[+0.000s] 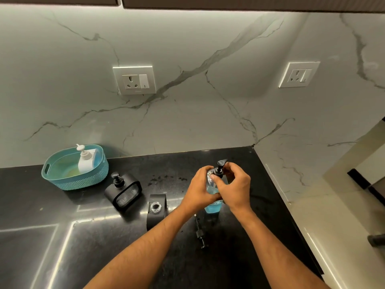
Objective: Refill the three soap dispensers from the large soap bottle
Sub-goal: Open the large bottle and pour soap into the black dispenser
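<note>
Left hand (200, 187) gripping clear blue-soap dispenser (212, 205) steady on worktop (239, 236); right hand (235, 185) pinching its pump collar (218, 171), probably for twisting.

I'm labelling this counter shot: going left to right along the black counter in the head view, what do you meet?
Teal plastic basket holding a white pump bottle → black dispenser with pump on → black dispenser with open neck → loose black pump → clear bottle of blue soap, gripped by both hands.
</note>
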A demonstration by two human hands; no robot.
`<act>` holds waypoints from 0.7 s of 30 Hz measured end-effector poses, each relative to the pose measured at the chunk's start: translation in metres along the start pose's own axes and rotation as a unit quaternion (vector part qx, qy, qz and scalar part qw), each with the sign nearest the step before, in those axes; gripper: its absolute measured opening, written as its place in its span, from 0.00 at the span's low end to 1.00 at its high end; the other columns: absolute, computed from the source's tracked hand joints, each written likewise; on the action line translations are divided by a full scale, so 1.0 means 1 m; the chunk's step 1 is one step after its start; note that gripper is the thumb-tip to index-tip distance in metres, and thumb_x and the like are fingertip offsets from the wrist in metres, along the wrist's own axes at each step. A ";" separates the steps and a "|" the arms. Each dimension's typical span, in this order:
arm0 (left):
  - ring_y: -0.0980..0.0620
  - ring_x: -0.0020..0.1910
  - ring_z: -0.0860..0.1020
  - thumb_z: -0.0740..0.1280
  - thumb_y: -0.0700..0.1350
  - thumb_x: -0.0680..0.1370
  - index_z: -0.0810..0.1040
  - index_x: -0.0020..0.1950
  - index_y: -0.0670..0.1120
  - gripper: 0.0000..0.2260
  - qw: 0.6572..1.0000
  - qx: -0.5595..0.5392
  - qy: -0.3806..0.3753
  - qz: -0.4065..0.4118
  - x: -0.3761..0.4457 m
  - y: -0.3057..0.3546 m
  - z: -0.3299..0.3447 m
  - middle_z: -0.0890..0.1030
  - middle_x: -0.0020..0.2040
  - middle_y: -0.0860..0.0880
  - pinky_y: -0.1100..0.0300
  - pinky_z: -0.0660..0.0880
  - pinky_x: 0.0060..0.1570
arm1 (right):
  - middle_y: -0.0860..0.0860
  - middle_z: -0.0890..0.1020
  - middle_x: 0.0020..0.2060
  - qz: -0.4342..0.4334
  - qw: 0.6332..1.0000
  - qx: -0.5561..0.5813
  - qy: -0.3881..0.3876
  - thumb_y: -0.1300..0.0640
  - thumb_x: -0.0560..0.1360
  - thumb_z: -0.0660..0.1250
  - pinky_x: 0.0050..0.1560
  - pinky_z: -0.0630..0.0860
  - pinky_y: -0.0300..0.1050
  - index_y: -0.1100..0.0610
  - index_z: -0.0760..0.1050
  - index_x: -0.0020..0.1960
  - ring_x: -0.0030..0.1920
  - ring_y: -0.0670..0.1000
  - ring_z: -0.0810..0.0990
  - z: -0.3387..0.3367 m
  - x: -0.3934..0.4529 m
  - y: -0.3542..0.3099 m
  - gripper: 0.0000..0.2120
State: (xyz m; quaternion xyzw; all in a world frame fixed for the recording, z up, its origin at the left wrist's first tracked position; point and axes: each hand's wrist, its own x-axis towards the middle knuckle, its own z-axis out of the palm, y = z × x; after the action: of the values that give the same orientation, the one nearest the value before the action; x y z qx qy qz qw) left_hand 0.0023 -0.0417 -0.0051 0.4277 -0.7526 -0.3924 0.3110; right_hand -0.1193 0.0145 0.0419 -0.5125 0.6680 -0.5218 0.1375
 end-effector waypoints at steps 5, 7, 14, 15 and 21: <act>0.59 0.62 0.76 0.81 0.55 0.66 0.69 0.70 0.56 0.36 1.000 -0.005 -0.003 0.003 0.000 0.001 -0.001 0.76 0.64 0.57 0.63 0.76 0.62 | 0.45 0.84 0.53 -0.015 1.000 0.016 -0.016 0.61 0.72 0.78 0.56 0.79 0.33 0.54 0.80 0.63 0.55 0.43 0.82 -0.003 -0.001 0.002 0.21; 0.59 0.64 0.76 0.81 0.55 0.66 0.69 0.71 0.57 0.36 1.000 -0.006 -0.003 0.008 0.000 0.001 0.000 0.76 0.65 0.57 0.63 0.75 0.64 | 0.47 0.84 0.53 -0.024 0.999 0.021 -0.021 0.63 0.72 0.76 0.58 0.80 0.37 0.54 0.81 0.62 0.56 0.44 0.82 -0.004 -0.002 0.003 0.19; 0.61 0.62 0.76 0.82 0.52 0.66 0.70 0.69 0.56 0.35 1.000 -0.018 0.002 0.002 -0.001 0.003 -0.001 0.76 0.64 0.57 0.67 0.74 0.59 | 0.46 0.82 0.53 -0.019 1.000 -0.005 -0.005 0.53 0.69 0.82 0.55 0.79 0.33 0.54 0.79 0.61 0.54 0.44 0.81 0.000 -0.001 0.000 0.24; 0.61 0.62 0.76 0.82 0.52 0.66 0.70 0.69 0.55 0.35 1.000 -0.018 0.002 0.002 -0.001 0.002 -0.001 0.76 0.63 0.57 0.67 0.74 0.59 | 0.46 0.82 0.53 -0.016 1.000 -0.012 0.001 0.51 0.68 0.83 0.54 0.79 0.33 0.54 0.79 0.60 0.53 0.44 0.81 0.001 -0.001 -0.001 0.24; 0.60 0.62 0.76 0.82 0.50 0.67 0.70 0.70 0.53 0.35 1.000 -0.018 0.006 0.007 -0.002 0.004 -0.002 0.76 0.64 0.55 0.65 0.74 0.61 | 0.45 0.82 0.52 -0.011 1.000 -0.008 -0.004 0.59 0.69 0.81 0.52 0.76 0.25 0.53 0.79 0.60 0.51 0.40 0.81 0.000 -0.001 -0.005 0.21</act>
State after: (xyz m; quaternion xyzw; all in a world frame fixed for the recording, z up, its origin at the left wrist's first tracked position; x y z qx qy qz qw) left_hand 0.0031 -0.0391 -0.0010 0.4194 -0.7464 -0.4012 0.3256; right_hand -0.1165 0.0162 0.0456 -0.5230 0.6659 -0.5159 0.1301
